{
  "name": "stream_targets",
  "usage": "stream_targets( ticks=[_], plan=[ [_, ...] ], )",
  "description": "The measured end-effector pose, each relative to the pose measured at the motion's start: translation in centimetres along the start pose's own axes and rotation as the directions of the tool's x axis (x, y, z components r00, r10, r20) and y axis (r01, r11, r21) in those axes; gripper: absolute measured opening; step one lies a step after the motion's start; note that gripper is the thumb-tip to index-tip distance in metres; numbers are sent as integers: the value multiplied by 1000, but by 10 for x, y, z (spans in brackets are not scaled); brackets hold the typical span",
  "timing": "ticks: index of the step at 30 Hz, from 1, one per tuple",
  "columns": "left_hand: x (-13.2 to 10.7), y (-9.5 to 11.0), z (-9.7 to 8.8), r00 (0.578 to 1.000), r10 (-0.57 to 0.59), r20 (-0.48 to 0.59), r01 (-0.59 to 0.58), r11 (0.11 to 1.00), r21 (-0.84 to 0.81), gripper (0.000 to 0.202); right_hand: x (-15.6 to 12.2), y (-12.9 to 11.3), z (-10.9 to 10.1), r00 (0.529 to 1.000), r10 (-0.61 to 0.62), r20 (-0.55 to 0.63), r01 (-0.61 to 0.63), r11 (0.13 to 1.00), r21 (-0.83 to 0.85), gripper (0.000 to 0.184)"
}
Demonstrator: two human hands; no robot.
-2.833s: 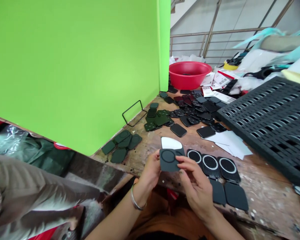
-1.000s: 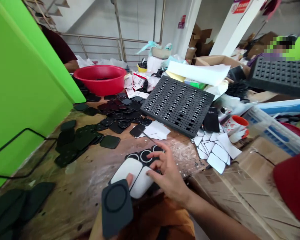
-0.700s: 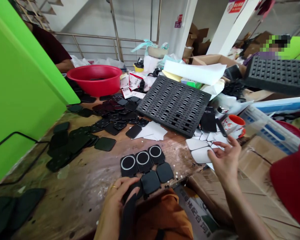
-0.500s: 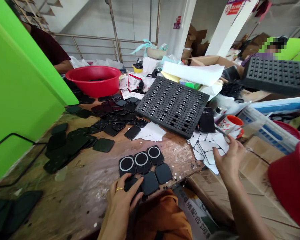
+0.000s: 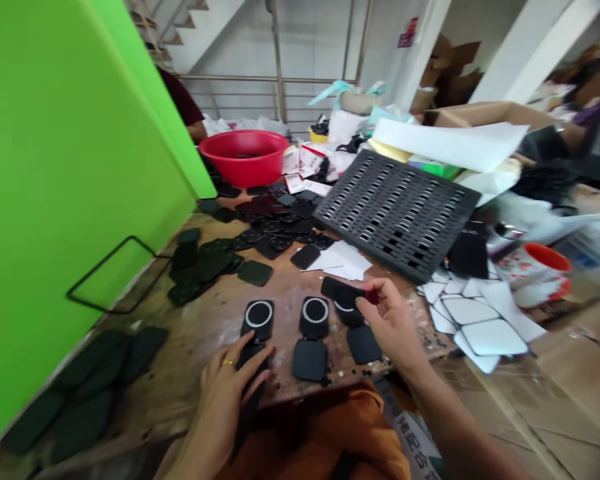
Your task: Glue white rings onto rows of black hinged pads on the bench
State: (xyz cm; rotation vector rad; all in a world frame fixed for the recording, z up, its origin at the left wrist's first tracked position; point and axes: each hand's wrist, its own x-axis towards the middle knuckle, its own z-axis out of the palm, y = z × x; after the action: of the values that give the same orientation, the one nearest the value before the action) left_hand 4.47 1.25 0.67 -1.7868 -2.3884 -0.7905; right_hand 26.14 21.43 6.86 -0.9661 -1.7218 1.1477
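Head view: we've parted the ringed pads (image 5: 315,311), likely easing access. Right hand (image 5: 391,322) pinches a dark plate (image 5: 336,287); left hand (image 5: 226,377) splays, any grip beneath unclear.

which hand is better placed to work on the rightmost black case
Right, most likely. The right hand is at the rightmost case, holding a dark pad over its upper half. The left hand is down at the leftmost case, with the middle case between.
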Motion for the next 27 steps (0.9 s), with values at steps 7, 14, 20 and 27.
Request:
stream_targets(
  ticks=[7,14,20,27],
  plan=[
    [11,28,-36,953,-274,131,303,829,-471,27,-23,-27,61,878,43,476,-60,998,20,6],
    [19,28,-46,905,-391,167,395,630,-669,13,-32,-23,88,889,78,452,-91,996,8,66],
    [13,18,-36,882,-454,126,432,674,-599,45,-26,-20,97,860,94,501,-96,995,-22,24],
    [8,9,-21,862,-492,120,502,801,-326,105,-16,-21,94,903,155,400,-146,988,-53,26]
  ],
)
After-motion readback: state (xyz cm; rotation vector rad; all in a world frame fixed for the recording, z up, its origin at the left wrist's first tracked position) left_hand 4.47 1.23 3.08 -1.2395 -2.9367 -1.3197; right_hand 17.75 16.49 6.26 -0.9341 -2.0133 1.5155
